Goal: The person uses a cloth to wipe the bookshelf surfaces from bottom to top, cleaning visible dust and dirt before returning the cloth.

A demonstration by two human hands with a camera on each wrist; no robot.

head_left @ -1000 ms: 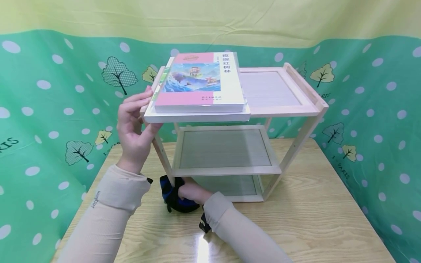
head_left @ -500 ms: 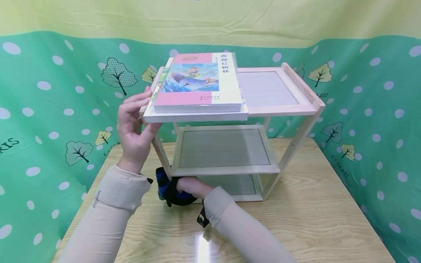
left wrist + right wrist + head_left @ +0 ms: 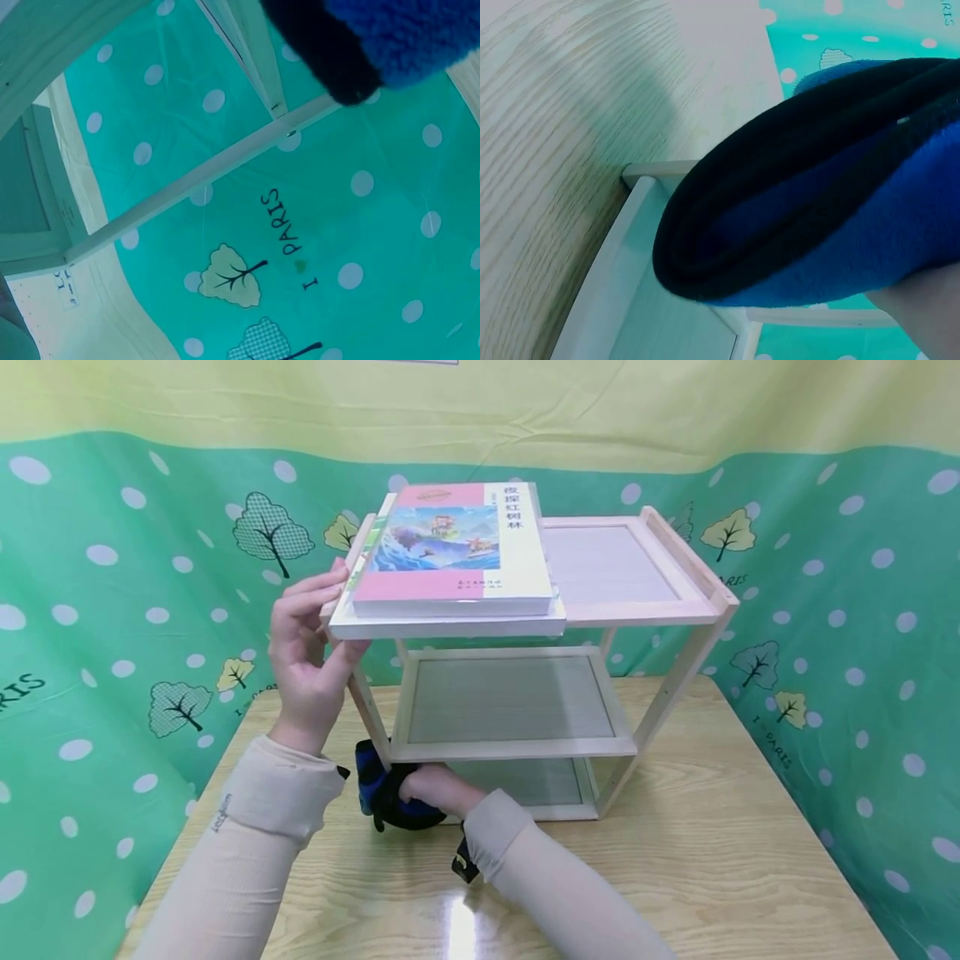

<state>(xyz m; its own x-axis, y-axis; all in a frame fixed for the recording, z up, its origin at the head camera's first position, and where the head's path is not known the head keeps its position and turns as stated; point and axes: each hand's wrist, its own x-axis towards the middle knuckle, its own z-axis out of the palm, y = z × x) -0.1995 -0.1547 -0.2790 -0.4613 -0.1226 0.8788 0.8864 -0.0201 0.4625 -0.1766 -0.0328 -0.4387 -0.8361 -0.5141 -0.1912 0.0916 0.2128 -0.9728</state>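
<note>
My left hand (image 3: 307,647) grips the front left corner of the wooden shelf (image 3: 517,749), its thumb beside the leg and its fingers along the outer side. Close to those fingers, two stacked books (image 3: 453,547) lie on the top tier. My right hand (image 3: 438,789) holds a blue plush cloth with black edging (image 3: 408,797) around the lower front left leg. In the left wrist view the fuzzy blue cloth (image 3: 412,37) fills the upper right corner. The right wrist view shows the cloth (image 3: 802,187) folded over, with its black border near the camera; most of the fingers are hidden.
The shelf stands on a wood-grain table (image 3: 750,827). Its middle tier (image 3: 513,697) and bottom tier (image 3: 525,781) lie between the legs. A green and yellow patterned curtain (image 3: 150,577) surrounds the table at the back and sides.
The right hand and cloth have moved slightly up and left along the leg, then stayed almost still. The shelf's right side has shifted slightly left; the left hand keeps its hold.
</note>
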